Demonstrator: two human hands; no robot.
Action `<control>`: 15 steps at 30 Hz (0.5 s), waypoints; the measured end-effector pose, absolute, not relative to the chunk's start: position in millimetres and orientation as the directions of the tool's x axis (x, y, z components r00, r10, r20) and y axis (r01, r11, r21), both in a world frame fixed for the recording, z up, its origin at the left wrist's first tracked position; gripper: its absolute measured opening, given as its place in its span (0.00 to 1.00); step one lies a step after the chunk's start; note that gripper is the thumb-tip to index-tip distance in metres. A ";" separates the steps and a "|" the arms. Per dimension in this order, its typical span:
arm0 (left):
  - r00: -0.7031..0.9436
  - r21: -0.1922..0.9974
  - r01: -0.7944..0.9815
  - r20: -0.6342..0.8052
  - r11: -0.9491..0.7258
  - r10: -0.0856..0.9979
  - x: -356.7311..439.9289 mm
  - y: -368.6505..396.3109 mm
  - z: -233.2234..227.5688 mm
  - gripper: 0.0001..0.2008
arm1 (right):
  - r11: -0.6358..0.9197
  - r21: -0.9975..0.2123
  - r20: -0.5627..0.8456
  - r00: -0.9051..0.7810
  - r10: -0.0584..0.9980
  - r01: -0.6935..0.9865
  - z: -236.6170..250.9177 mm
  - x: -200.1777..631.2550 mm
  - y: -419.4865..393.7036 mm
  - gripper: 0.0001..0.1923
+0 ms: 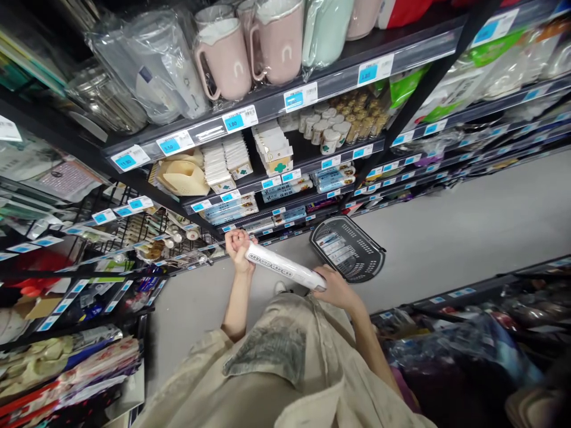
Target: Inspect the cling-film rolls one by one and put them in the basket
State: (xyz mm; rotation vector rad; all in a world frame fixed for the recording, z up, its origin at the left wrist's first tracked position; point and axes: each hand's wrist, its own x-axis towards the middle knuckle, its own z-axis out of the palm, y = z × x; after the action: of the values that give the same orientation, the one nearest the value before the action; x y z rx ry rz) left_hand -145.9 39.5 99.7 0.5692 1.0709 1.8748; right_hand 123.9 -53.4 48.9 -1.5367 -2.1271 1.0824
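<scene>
Both hands, left hand point(238, 246) and right hand point(335, 288), clasp a glossy cylindrical white roll point(285, 267).

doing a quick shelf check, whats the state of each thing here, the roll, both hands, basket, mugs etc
white roll: wrapped, held level, gripped at both ends
left hand: closed on one end of the roll
right hand: closed on the other end
black basket: on the floor, a few packets inside
pink mugs: upright on the top shelf, in plastic wrap
clear jug: on the shelf, bagged in plastic
</scene>
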 end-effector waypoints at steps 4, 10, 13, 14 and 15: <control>-0.471 0.840 -0.503 -0.070 -0.203 0.880 -145.1 43.0 95.5 0.26 | 0.157 -0.611 -0.072 -0.252 0.965 0.776 42.6 123.1 -55.7 0.17; -0.389 0.785 -0.619 -0.308 0.001 0.868 -132.6 40.6 79.1 0.26 | 0.144 -0.462 0.045 -0.139 0.989 0.875 40.0 134.1 -52.7 0.19; -0.350 0.784 -0.618 -0.342 0.060 0.872 -126.4 36.4 77.1 0.25 | 0.144 -0.432 0.065 -0.129 0.990 0.890 43.5 135.5 -54.4 0.16; -0.348 0.785 -0.615 -0.351 0.071 0.869 -124.9 35.6 77.7 0.25 | 0.146 -0.429 0.066 -0.131 0.989 0.891 44.1 135.5 -55.1 0.15; -0.352 0.785 -0.615 -0.363 0.079 0.863 -123.6 35.0 78.8 0.24 | 0.147 -0.432 0.063 -0.133 0.989 0.890 44.2 135.4 -55.6 0.14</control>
State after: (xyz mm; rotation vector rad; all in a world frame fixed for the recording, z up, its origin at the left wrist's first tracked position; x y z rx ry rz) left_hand -123.6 35.0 78.8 0.3039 1.1383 1.5739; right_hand 135.4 -55.6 44.2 -1.8087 -2.0984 0.4167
